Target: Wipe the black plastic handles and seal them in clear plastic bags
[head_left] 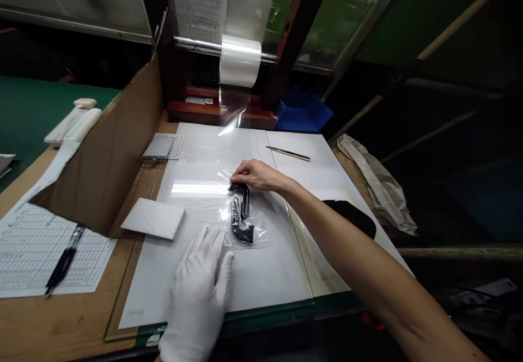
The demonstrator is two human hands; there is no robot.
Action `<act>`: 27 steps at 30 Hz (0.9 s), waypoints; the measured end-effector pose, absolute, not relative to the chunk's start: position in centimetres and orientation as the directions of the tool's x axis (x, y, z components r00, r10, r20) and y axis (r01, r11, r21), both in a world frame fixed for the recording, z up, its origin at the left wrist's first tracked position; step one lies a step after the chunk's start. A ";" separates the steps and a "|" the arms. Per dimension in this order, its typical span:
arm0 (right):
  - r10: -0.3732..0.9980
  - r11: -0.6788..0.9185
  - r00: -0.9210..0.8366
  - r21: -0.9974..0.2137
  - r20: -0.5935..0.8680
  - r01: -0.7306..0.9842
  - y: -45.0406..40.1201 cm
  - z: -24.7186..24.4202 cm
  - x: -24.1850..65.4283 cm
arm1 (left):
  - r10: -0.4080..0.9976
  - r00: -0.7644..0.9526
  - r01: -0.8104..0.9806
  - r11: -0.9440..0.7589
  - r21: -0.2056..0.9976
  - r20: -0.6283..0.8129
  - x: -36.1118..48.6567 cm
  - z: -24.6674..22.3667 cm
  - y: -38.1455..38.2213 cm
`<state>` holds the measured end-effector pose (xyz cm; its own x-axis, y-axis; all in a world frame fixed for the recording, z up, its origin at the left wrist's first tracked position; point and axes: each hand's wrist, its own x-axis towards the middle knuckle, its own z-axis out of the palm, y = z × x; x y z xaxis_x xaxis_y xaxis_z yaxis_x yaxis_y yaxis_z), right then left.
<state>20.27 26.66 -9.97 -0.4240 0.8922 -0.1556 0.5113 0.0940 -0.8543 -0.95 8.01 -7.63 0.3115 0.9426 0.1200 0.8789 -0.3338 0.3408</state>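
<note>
Two grips are in view above the counter [81,326]. The right grip [255,175], bare, is closed at the fingertips, pinching clear plastic film [224,213] at the upper end of the black hook-shaped pieces [243,235]. These pieces lie directly below the right grip, enclosed in the film, over the white sheet [269,285]. The left grip [199,291], white-gloved, is open and palm down, its extended fingers near the lower left side of the film.

Positions relative to the right grip:
- Beyond: film roll [240,61] on a metal rod [200,44].
- Right and slightly beyond: slim cutter knife [288,153].
- Farther beyond, right: blue plastic bin [303,112].
- Right, partly behind the forearm: black item [355,217], type not discernible.

Left of the left grip: white foam pad [154,218], cardboard divider [122,138] and, farther out, black pen [65,264] on a printed form [24,253].
</note>
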 end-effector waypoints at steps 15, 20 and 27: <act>0.996 -0.085 0.081 -0.530 -0.030 0.844 30.0 -12.8 32.7 | 0.735 0.659 0.751 -0.630 0.198 -0.159 3.7 -6.8 20.3; 0.996 -0.090 0.071 -0.470 -0.059 0.878 29.9 -14.4 34.5 | 0.747 0.655 0.749 -0.620 0.235 -0.116 4.0 -6.3 19.9; 1.000 0.022 -0.017 -0.496 0.014 0.868 28.9 -10.3 34.9 | 0.864 0.463 0.817 -0.502 0.283 0.196 2.2 -2.3 25.9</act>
<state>34.93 28.93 -10.33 -0.0168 0.9998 0.0140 0.8679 0.0215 -0.4963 2.17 25.88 -2.26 0.4631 0.8645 0.1956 0.8173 -0.5019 0.2830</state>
